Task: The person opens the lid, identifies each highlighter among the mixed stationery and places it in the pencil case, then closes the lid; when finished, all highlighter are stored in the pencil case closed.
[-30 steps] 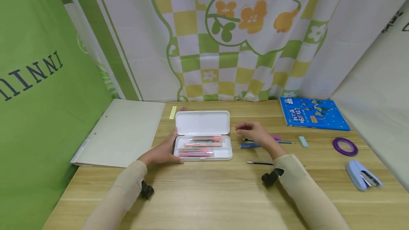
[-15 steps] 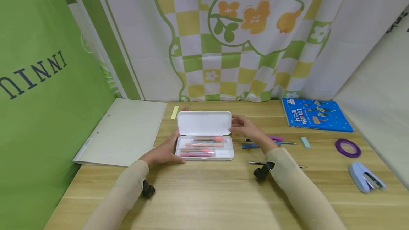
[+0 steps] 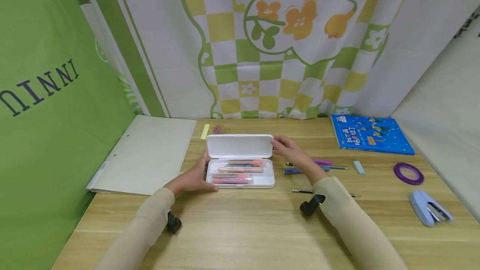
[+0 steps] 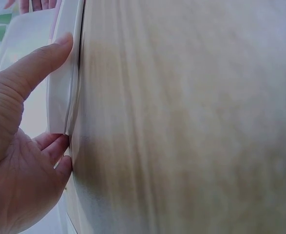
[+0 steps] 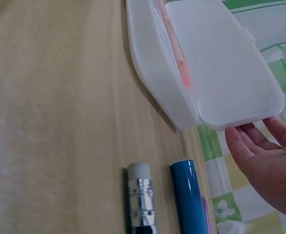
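Note:
A white pencil case (image 3: pixel 240 183) lies open at the middle of the wooden desk, with several pink and orange pens (image 3: pixel 240 169) in its tray. Its lid (image 3: pixel 240 146) stands tilted up from the far side. My left hand (image 3: pixel 191 178) grips the tray's left end, thumb along the near edge and fingers round the corner; the left wrist view shows the hand (image 4: pixel 16 161) against the case's edge (image 4: pixel 62 97). My right hand (image 3: pixel 288 148) pinches the lid's right end. In the right wrist view its fingers (image 5: pixel 264 156) touch the rim of the lid (image 5: pixel 220 73) above the tray (image 5: pixel 155 63).
Right of the case lie a blue pen (image 3: pixel 296 171), a purple pen (image 3: pixel 323 162) and a pencil (image 3: pixel 305 191). Further right are a blue book (image 3: pixel 371 134), an eraser (image 3: pixel 358 167), purple tape (image 3: pixel 408 173) and a stapler (image 3: pixel 427 207). A grey folder (image 3: pixel 146 153) lies left.
My right hand has moved left from above the loose pens to the lid's right end, and the lid has tipped up from lying flat. The left hand has stayed on the tray.

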A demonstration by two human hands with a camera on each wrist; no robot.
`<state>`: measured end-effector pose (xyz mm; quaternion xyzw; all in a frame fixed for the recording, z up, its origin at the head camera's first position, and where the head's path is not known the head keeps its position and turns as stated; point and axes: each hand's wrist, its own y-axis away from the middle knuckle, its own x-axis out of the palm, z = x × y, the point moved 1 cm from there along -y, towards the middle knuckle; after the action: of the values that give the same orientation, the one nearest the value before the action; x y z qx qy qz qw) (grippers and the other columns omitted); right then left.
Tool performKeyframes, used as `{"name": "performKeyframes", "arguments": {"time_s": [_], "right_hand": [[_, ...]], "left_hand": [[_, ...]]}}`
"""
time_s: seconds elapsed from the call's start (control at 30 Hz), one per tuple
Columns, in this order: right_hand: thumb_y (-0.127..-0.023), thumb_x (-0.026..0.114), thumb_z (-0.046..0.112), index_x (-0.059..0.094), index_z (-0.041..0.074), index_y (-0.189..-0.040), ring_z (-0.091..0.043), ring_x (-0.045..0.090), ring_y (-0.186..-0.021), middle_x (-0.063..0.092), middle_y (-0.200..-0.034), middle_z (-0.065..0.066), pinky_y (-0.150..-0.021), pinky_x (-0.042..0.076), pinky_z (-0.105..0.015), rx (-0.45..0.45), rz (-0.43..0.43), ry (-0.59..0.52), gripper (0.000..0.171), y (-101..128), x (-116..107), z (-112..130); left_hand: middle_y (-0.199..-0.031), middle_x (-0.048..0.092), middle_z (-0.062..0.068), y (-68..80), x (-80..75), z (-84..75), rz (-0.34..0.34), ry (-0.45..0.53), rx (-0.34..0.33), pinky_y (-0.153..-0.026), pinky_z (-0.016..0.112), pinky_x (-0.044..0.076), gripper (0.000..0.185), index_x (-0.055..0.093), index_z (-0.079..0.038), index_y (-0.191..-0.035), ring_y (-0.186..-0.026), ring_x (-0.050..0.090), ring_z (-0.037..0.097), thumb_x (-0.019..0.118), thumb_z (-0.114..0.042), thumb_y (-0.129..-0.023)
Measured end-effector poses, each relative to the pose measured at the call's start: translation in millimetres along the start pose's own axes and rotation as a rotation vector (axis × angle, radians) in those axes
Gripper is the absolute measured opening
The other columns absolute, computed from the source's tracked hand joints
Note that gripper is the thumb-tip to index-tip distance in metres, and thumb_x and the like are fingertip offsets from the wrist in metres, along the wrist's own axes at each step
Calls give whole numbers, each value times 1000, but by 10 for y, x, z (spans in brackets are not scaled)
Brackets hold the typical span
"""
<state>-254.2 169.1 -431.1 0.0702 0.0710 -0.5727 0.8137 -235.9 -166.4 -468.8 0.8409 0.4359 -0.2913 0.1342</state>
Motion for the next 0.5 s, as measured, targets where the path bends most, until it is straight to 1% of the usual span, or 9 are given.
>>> {"name": "performKeyframes", "arguments": {"time_s": [0.03,0.1,0.17,0.2,0.23,0.3,0.33,0.4,0.5], "right_hand": [[-101,43,31,36,-13,-134,-43,44,-123,43,-132,-33,-103,37,-47,-1,-4,-3,56,22,5,5],[-102,40,35,41,-13,-130,-43,44,-123,46,-130,-32,-104,36,-47,-9,-5,8,56,71,16,6],[-101,43,37,47,-11,-126,-40,47,-121,50,-128,-29,-102,37,-48,-7,1,49,54,126,31,5],[-100,45,37,49,-9,-124,-38,48,-120,51,-128,-27,-102,38,-48,-7,13,74,52,155,38,2],[-99,47,36,52,-7,-123,-37,48,-121,51,-129,-25,-101,38,-48,-12,28,95,49,183,44,-1],[-97,53,31,55,-4,-122,-36,46,-123,50,-132,-23,-100,38,-48,-31,75,134,43,233,53,-15],[-96,56,28,56,-3,-123,-36,44,-125,49,-133,-23,-100,39,-49,-48,102,162,41,253,56,-22],[-94,60,23,54,-3,-127,-38,39,-129,45,-138,-24,-103,35,-50,-76,159,210,43,286,61,-44],[-90,66,25,46,-3,-136,-40,32,-133,38,-143,-24,-105,31,-51,-77,222,316,58,325,76,-74]], "left_hand": [[-132,39,22,3,0,4,-2,-5,-10,-110,49,20,137,-19,-2,-146,-127,35,33,89,-18,-63],[-130,40,21,7,0,12,-1,-10,-27,-109,49,22,129,-9,0,-146,-124,38,33,89,-19,-64],[-132,39,22,18,-1,14,7,-21,-54,-109,48,23,127,-7,3,-145,-124,39,33,88,-21,-65],[-137,36,24,25,-4,14,14,-27,-75,-109,48,23,126,-7,3,-145,-127,37,34,87,-23,-66],[-142,30,26,34,-9,12,25,-32,-97,-110,49,22,127,-9,3,-146,-130,33,36,86,-26,-68],[-151,15,27,56,-24,4,55,-34,-149,-111,50,18,126,-12,1,-147,-137,22,37,83,-34,-72],[-154,7,25,71,-36,-8,73,-25,-176,-111,51,15,126,-16,-1,-148,-139,15,37,80,-37,-74],[-156,-7,21,93,-63,-25,106,-10,-221,-112,53,11,119,-14,-7,-150,-141,4,36,74,-44,-79],[-157,-8,17,117,-103,-52,152,19,-228,-112,54,9,102,-9,-9,-151,-142,-1,35,61,-47,-88]]}}
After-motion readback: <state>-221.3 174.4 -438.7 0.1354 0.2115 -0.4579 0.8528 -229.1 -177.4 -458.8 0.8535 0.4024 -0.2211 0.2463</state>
